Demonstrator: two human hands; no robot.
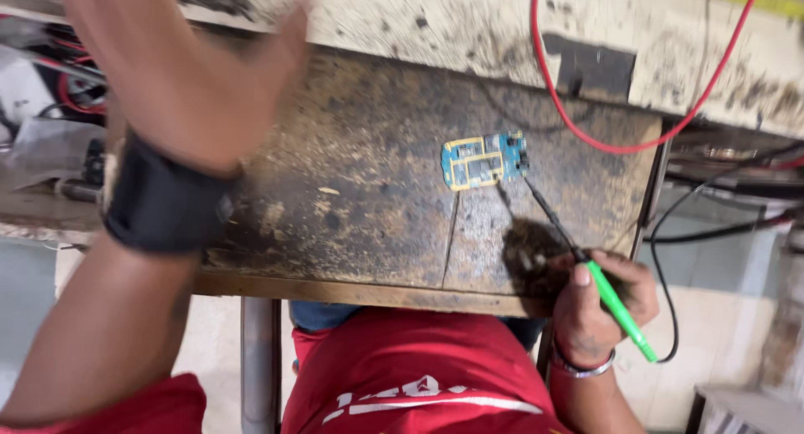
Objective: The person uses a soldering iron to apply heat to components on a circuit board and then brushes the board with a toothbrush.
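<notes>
the right hand (599, 304), at about 4 o'clock in the view, has its fingers closed round a green-handled iron (618, 310). the iron's dark shaft runs up toward 11 o'clock, and its tip touches, or sits just beside, the right edge of a small blue board (483, 160). the handle end points down toward 5 o'clock, where a black cord leaves it.

the board lies flat on the scorched worktop (360, 199), a little right of centre, with its long axis running roughly 9 to 3 o'clock, the right end tilted slightly up. gold-coloured frames cover its left part.

the left hand (188, 61) is raised at 11 o'clock, blurred, well apart from the board; its fingers look spread and loose, with nothing in them. a black wrist band (163, 208) wraps the forearm below it.

as a judgement, the work on the board is under way: the tip is at the board's edge, but whether any joint is finished is too small to tell. a red wire (586, 132) loops across the worktop at 1 o'clock.
</notes>
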